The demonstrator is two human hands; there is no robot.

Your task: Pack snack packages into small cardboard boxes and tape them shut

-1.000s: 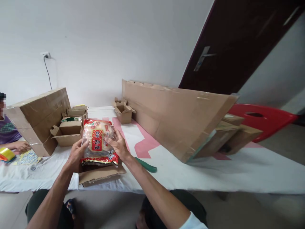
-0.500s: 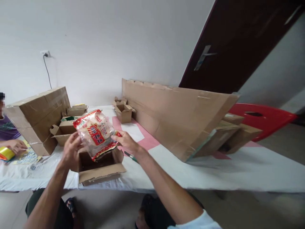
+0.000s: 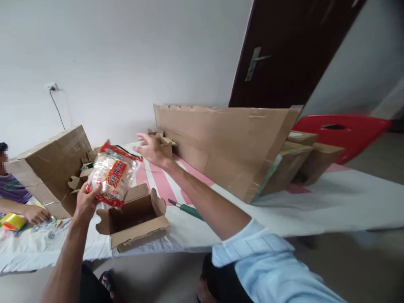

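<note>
My left hand (image 3: 87,201) grips the lower left edge of a red and clear bag of rice crackers (image 3: 110,176), held up above the table. Below and to the right of the bag stands an open cardboard box (image 3: 139,235), its flaps spread; what shows of its inside is dark and bare. My right hand (image 3: 152,150) is off the bag, stretched forward over the table with its fingers apart. It holds nothing and is nearest to the bag's right corner and a small open carton (image 3: 166,147) behind it. A green-handled utility knife (image 3: 190,210) lies under my right forearm.
A long cardboard panel (image 3: 217,147) stands across the table to the right, with several boxes (image 3: 285,162) behind it. Large stacked cartons (image 3: 58,160) rise at the left. Another person's hand (image 3: 37,214) rests beside a yellow roll (image 3: 13,221). A red chair (image 3: 344,130) stands at the right.
My right hand has let go of the cracker bag and reached forward. The left hand keeps the bag, now turned and shifted left, away from above the box. The view has shifted a little.
</note>
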